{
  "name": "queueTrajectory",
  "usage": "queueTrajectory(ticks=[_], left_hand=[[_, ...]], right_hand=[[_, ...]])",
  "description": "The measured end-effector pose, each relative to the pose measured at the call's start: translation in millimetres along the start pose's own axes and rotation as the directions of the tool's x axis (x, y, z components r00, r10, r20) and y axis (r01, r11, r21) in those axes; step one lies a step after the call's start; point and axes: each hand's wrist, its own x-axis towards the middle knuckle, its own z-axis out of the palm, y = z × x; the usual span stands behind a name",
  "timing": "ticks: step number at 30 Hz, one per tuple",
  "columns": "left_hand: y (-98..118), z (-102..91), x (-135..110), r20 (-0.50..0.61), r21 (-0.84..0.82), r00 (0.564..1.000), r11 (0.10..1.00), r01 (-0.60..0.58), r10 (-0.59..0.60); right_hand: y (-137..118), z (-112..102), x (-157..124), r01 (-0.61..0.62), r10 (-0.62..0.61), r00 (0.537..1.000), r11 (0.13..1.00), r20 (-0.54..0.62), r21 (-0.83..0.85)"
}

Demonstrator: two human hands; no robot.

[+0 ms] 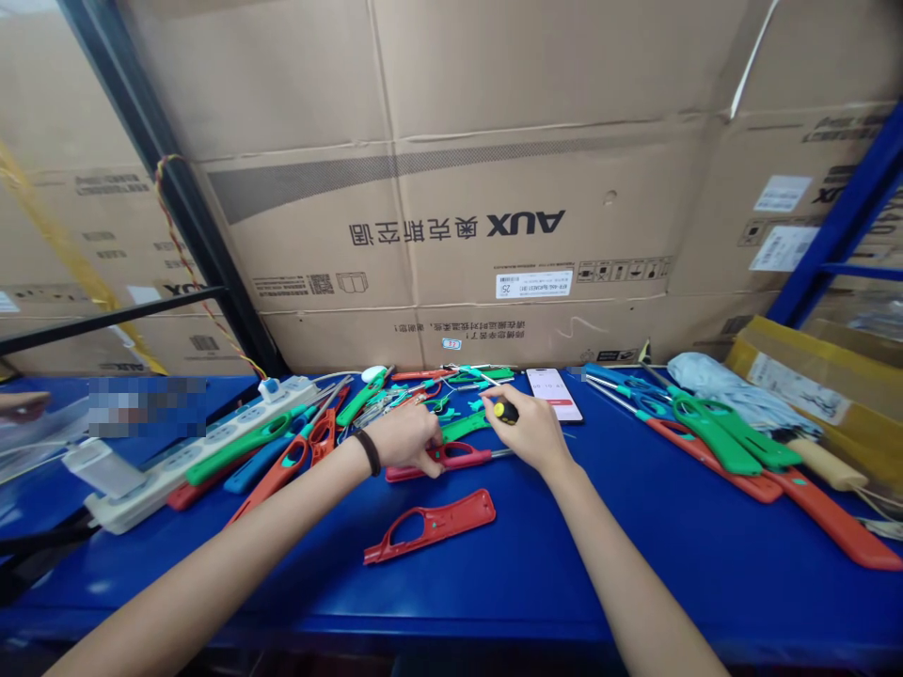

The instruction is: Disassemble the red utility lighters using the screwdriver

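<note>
My right hand (530, 431) is closed around a screwdriver (505, 412) with a yellow and black handle, its shaft pointing up and left over the pile. Low over the blue table, my left hand (407, 438) has curled fingers, its thumb down on a red long-necked gas lighter (467, 456). The lighter lies flat, its metal tube pointing right; part of its handle is hidden by the hand. Just behind it is a green lighter body (466, 426). Nearer me lies a loose red lighter casing half (451, 523), hollow side up.
Behind my hands is a pile of lighter parts (395, 400). A phone (555, 394) lies right of it. More lighters flank both sides: a green one (240, 449) by the power strip (201, 447), others (720, 437) near an umbrella (740, 400). Another person's hand (23, 404) shows far left.
</note>
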Motion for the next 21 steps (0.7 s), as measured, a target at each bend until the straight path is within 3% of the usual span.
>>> queueTrajectory(ticks=[4, 8, 15, 21], left_hand=[[-1.8, -1.1, -1.4, 0.028, -0.037, 0.999, 0.999, -0.021, 0.022], [-4.0, 1.8, -7.1, 0.044, -0.119, 0.999, 0.992, 0.030, -0.025], [-4.8, 11.7, -17.6, -0.011, -0.241, 0.993, 0.964, 0.108, -0.114], [-6.9, 20.1, -17.5, -0.017, -0.387, 0.982, 0.907, 0.167, -0.188]], right_hand=[[-2.9, -2.7, 1.1, -0.020, 0.020, 0.999, 1.000, 0.048, 0.010], [-1.6, -3.4, 1.1, -0.026, 0.023, 0.989, 0.999, 0.144, 0.022], [3.4, 0.0, -4.2, -0.025, 0.014, 0.899, 1.000, 0.438, 0.018], [1.8, 3.5, -4.3, -0.073, 0.076, 0.855, 0.997, 0.514, -0.027]])
